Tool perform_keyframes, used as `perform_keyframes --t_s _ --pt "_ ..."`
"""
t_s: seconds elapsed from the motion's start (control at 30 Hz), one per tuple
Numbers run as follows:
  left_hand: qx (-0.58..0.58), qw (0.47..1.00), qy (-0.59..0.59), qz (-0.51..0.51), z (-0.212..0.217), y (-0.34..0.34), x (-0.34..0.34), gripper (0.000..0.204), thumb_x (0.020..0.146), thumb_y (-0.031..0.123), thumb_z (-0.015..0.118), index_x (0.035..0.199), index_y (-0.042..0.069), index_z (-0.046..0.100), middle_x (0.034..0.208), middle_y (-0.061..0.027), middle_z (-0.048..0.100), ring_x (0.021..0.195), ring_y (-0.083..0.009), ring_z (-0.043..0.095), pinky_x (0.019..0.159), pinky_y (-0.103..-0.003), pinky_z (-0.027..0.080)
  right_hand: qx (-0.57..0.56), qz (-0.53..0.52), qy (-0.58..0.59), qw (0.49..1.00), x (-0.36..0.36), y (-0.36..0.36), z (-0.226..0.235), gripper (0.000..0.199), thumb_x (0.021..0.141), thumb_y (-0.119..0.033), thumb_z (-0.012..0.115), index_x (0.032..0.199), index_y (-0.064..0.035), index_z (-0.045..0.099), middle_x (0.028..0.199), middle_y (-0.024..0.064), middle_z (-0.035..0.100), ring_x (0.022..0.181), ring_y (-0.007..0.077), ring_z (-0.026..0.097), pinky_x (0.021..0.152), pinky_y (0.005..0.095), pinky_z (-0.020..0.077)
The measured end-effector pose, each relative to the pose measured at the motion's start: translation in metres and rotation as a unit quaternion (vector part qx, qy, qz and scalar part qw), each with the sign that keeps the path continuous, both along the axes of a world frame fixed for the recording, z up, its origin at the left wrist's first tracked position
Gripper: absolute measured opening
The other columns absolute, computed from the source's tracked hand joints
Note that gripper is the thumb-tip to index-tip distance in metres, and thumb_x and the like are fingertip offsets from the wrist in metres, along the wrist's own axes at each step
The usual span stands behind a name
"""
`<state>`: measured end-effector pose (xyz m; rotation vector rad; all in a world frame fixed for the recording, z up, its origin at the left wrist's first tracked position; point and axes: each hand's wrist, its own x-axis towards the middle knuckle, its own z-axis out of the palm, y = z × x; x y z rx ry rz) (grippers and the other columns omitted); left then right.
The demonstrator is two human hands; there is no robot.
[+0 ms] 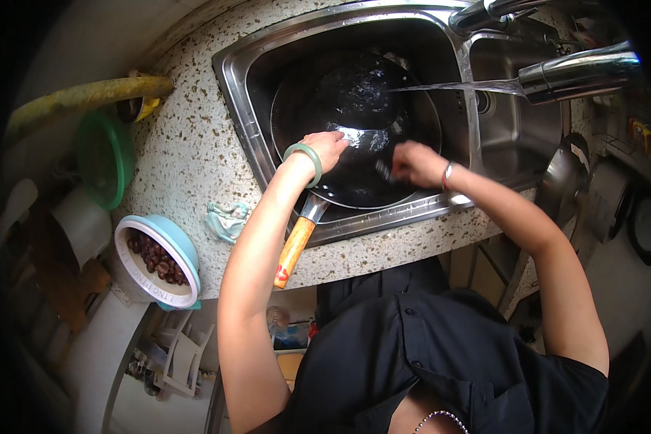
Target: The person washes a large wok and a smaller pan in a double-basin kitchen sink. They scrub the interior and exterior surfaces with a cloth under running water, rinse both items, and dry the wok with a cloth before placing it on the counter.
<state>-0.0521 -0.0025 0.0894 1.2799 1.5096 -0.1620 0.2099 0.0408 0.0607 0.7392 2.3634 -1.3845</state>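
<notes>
A large dark wok (pixel 325 177) sits tilted in the sink's left basin, its wooden handle (pixel 294 253) reaching over the front edge. Water (pixel 448 86) streams from the faucet (pixel 582 73) onto its wet black inside. My left hand (pixel 327 150), with a green bangle (pixel 317 168) at the wrist, reaches over the wok's near left side with its fingers stretched out. My right hand (pixel 419 165) is closed and blurred by motion above the wok's right part. A small greyish, shiny blur shows at its fingertips; I cannot tell what it is.
The steel sink (pixel 235 108) has a second basin (pixel 517 137) at the right. On the speckled counter (pixel 188 145) lie a crumpled pale-blue cloth (pixel 226 220) and a blue-and-white bowl (pixel 186 249) of dark reddish-brown pieces. A green lid-like round (pixel 107 160) stands at the left.
</notes>
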Motion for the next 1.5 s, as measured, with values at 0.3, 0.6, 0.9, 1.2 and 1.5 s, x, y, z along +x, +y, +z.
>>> perform_keyframes --t_s 0.3,0.6,0.9,1.2,1.5 --pt "0.146 0.989 0.028 0.016 -0.036 -0.012 0.008 0.046 0.097 0.033 0.042 0.137 0.010 0.046 0.141 -0.0230 0.041 0.131 -0.0371 0.040 0.110 -0.040 0.031 0.311 -0.273 0.092 0.906 -0.098 0.018 -0.111 0.025 0.072 0.000 0.059 0.095 -0.0075 0.061 0.098 0.0154 0.054 0.092 0.0376 0.052 0.081 0.0417 0.0485" --pt "-0.014 1.000 -0.013 0.000 -0.012 -0.001 -0.003 0.047 0.096 0.041 0.043 0.125 0.006 0.058 0.121 -0.0188 0.060 0.115 -0.0338 0.055 0.100 -0.038 0.042 -0.135 -0.267 0.145 0.943 -0.107 -0.071 0.016 0.017 0.080 -0.014 0.067 0.089 -0.0022 0.059 0.096 0.0148 0.055 0.089 0.0302 0.058 0.081 0.0373 0.0475" --pt "0.010 0.997 -0.037 -0.063 -0.014 -0.003 0.015 0.043 0.096 0.038 0.044 0.121 0.008 0.060 0.116 -0.0205 0.062 0.111 -0.0346 0.057 0.098 -0.038 0.043 0.063 -0.131 0.005 0.989 -0.046 -0.049 -0.011 0.009 0.076 -0.010 0.065 0.082 -0.0034 0.063 0.095 0.0148 0.057 0.084 0.0342 0.058 0.076 0.0424 0.0496" --pt "0.008 0.998 -0.036 -0.057 -0.012 0.001 0.016 0.041 0.097 0.034 0.043 0.123 0.006 0.059 0.120 -0.0186 0.060 0.115 -0.0338 0.055 0.100 -0.038 0.042 0.189 -0.034 -0.057 0.980 0.004 -0.010 0.002 0.007 0.071 -0.006 0.062 0.079 -0.0050 0.064 0.091 0.0108 0.056 0.086 0.0327 0.054 0.077 0.0405 0.0490" --pt "-0.025 0.991 -0.043 -0.125 -0.008 0.002 0.047 0.041 0.097 0.033 0.044 0.126 0.007 0.057 0.125 -0.0162 0.058 0.118 -0.0316 0.054 0.103 -0.037 0.040 0.023 -0.069 0.022 0.997 -0.018 -0.033 0.016 0.007 0.073 -0.008 0.068 0.079 -0.0062 0.065 0.090 0.0114 0.057 0.089 0.0315 0.055 0.078 0.0403 0.0481"
